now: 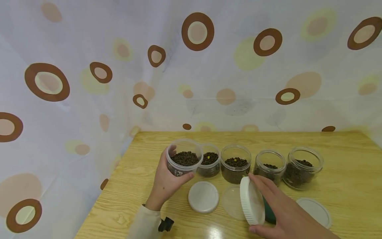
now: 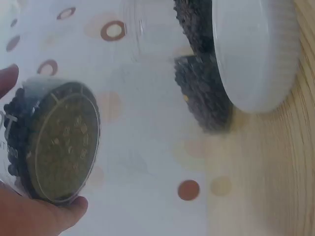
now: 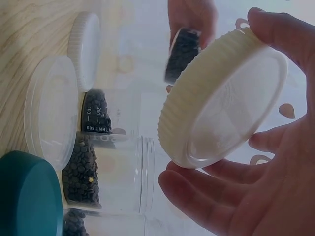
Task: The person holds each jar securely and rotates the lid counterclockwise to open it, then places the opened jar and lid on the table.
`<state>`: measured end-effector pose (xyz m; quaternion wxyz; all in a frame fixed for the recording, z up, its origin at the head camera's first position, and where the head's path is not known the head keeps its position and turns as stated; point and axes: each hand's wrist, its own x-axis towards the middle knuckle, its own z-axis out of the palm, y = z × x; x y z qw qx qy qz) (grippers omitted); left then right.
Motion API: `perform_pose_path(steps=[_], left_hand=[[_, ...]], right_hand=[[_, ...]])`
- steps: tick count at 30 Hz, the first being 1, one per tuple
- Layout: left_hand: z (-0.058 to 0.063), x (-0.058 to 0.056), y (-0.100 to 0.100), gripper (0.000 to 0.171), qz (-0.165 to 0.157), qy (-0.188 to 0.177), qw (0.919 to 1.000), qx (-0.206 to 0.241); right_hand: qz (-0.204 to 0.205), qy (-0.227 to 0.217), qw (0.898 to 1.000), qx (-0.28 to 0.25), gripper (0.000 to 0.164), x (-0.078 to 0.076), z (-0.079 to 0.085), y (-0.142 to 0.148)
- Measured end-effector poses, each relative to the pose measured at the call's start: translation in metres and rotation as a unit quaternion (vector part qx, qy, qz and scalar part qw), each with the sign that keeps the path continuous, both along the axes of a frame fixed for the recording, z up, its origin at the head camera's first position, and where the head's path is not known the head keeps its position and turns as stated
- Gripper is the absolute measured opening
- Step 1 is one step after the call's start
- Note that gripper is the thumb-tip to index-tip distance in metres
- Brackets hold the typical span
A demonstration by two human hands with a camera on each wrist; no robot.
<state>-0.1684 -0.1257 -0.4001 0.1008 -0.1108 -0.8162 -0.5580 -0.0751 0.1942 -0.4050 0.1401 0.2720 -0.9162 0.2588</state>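
My left hand (image 1: 167, 186) grips a clear plastic jar (image 1: 182, 160) part-filled with dark pellets, held up off the table at the left end of the jar row. In the left wrist view, the underside of this jar (image 2: 66, 147) shows. My right hand (image 1: 287, 210) pinches a white ribbed screw lid (image 1: 252, 202) by its rim, tilted on edge above the table. Its hollow inner side (image 3: 236, 105) faces my palm in the right wrist view. Lid and held jar are apart.
Behind the hands stand open clear jars with dark pellets: one (image 1: 209, 171), one (image 1: 235, 174), one (image 1: 270, 171) and one (image 1: 298, 176). Yellow bits lie in two. In front are a white lid (image 1: 203, 197), a translucent lid (image 1: 232, 202), a green lid (image 1: 269, 212) and another pale lid (image 1: 316, 210).
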Motion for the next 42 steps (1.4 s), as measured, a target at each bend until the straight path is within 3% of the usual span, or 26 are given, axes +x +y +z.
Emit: perform_pose_path(steps=[3, 8, 15, 22, 30, 37, 42], left_hand=[[-0.005, -0.015, -0.01, 0.101, 0.007, -0.047, 0.9987, 0.019], [-0.019, -0.04, -0.023, 0.095, 0.026, -0.122, 0.9921, 0.013], [-0.04, -0.062, -0.034, 0.097, 0.068, -0.155, 0.9855, 0.014], [-0.054, -0.07, -0.033, 0.103, 0.051, -0.177, 0.983, -0.001], [-0.059, -0.074, -0.032, 0.104, 0.041, -0.191, 0.9807, -0.01], [-0.06, -0.074, -0.036, 0.095, 0.079, -0.182, 0.9774, -0.072], [-0.061, -0.068, -0.038, 0.094, 0.103, -0.197, 0.9729, -0.064]], right_hand=[[0.003, 0.004, 1.0, 0.003, 0.115, 0.0, 0.0, 0.0], [0.006, -0.006, 1.0, 0.008, 0.114, -0.001, 0.001, 0.0], [0.01, 0.0, 1.0, 0.013, 0.114, -0.002, -0.002, 0.001], [0.008, -0.009, 1.0, 0.017, 0.113, -0.002, -0.002, 0.001], [0.009, -0.017, 1.0, 0.023, 0.113, -0.002, -0.004, 0.001], [0.017, -0.015, 0.999, 0.025, 0.112, -0.003, -0.006, -0.001], [0.023, -0.014, 0.999, 0.029, 0.111, -0.004, -0.007, -0.002]])
